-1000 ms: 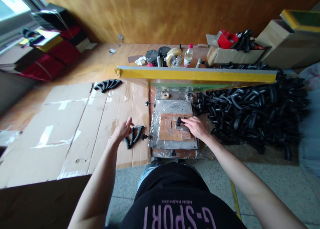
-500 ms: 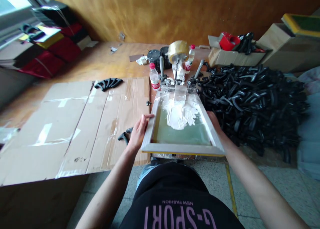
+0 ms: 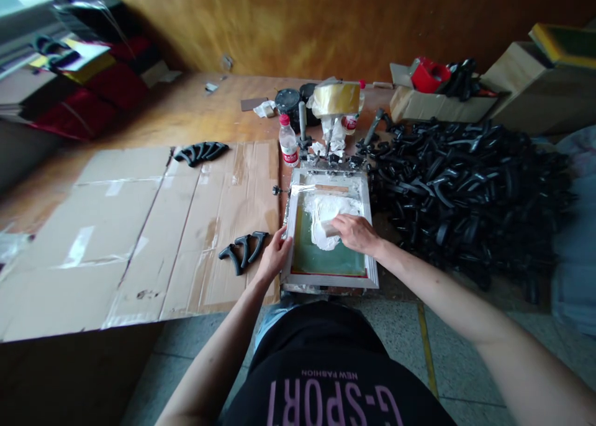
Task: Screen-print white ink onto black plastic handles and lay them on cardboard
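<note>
A silver-edged screen printing frame [image 3: 333,281] lies flat before me, its green mesh [image 3: 310,258] partly covered with thick white ink [image 3: 321,212]. At its left edge, my left hand [image 3: 275,252] grips the rim. My right hand [image 3: 357,233] reaches over the mesh, its fingers closed on a small squeegee [image 3: 331,228] that sits in the ink. Left of the frame, a few curved black plastic handles [image 3: 243,251] lie on a cardboard sheet [image 3: 135,227]. What lies under the frame is hidden.
A large heap of black handles [image 3: 465,190] spreads at the right. Behind the frame stand a clamp post [image 3: 302,122], a bottle with a red cap [image 3: 288,143], dark tubs [image 3: 287,103] and a tape roll [image 3: 339,98]. More handles [image 3: 202,153] form a row on the cardboard.
The frame has come down from a raised tilt to flat. My right hand has left its right edge and taken hold of the squeegee in the ink. Another handle shows beside my left hand.
</note>
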Demonstrator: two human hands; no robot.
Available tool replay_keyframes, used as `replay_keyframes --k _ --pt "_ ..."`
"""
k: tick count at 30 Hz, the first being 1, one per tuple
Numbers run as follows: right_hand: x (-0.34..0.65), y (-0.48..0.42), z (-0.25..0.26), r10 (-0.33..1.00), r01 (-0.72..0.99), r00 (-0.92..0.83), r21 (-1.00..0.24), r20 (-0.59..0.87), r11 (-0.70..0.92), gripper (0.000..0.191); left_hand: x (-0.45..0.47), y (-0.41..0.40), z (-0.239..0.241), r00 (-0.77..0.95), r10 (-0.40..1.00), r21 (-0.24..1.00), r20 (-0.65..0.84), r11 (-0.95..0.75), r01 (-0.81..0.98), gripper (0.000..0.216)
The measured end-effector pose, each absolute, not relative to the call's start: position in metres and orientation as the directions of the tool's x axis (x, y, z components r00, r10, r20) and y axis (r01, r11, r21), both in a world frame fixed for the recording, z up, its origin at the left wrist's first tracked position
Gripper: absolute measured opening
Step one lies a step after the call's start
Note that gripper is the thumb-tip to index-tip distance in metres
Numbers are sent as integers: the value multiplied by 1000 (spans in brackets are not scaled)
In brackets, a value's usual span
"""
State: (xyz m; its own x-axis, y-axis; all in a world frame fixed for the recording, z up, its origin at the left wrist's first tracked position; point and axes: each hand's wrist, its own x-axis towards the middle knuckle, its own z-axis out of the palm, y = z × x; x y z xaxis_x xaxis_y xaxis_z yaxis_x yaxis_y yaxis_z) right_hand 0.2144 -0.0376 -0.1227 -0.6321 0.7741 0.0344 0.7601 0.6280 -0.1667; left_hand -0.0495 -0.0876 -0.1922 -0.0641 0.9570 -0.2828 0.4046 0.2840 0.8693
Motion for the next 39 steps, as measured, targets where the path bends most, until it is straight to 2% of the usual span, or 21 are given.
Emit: replay_keyframes --k 2,4,8,11,14,16,17,20,22,25,27,29,32,34,36,38,39 --pt "226 -48 -118 659 645 -752 -197 11 738 22 -48 -88 -192 -85 956 871 -281 291 397 59" --pt "231 -48 -113 620 602 -785 -241 -6 761 18 -47 -88 -192 -99 952 870 -288 304 389 58" --pt "221 -42 -119 753 723 -647 -219 116 655 16 -46 -87 -189 -96 946 875 -310 324 360 59" --pt "216 -54 -131 727 699 -667 -200 162 686 24 -45 -88 -186 -100 940 888 -326 341 309 60" --pt "217 -63 -131 694 649 -710 -272 118 711 19 -44 -88 -183 -105 938 899 -330 347 269 59" --pt "216 -53 -123 749 685 -651 -332 119 648 13 -44 -88 -176 -89 938 900 -335 346 263 61" --pt "214 -43 -117 791 715 -597 -358 135 601 15 -45 -88 -171 -74 937 901 -342 349 258 63" --pt "214 1 -95 888 798 -413 -388 204 461 41 -48 -89 -145 -36 941 917 -338 337 214 70" --pt "229 31 -81 919 847 -297 -374 258 378 50 -49 -88 -122 -28 955 943 -296 297 152 62" --pt "273 54 -72 925 903 -14 -393 379 174 42 -44 -77 -84 -36 981 981 -193 192 -6 51" --pt "301 52 -78 917 914 131 -404 376 35 41 -36 -61 -61 -89 995 993 -50 39 -115 51" --pt "313 36 -97 948 923 128 -384 291 -7 49 -27 -41 -40 -126 989 979 80 -102 -178 48" --pt "296 1 -135 986 927 -105 -347 127 143 45 -16 -18 -21 -117 985 961 123 -148 -235 50" --pt "273 -19 -156 963 920 -265 -289 37 265 33 -8 -18 -25 -173 979 955 103 -146 -260 51" --pt "249 -33 -166 946 927 -321 -220 -52 303 23 2 -35 -45 -176 984 958 -18 -33 -284 50" --pt "225 -45 -164 961 950 -261 -202 -97 238 18 15 -64 -76 7 956 916 -294 283 -285 51" --pt "214 -52 -161 969 955 -228 -218 -96 203 19 22 -80 -92 147 882 845 -448 472 -251 52"
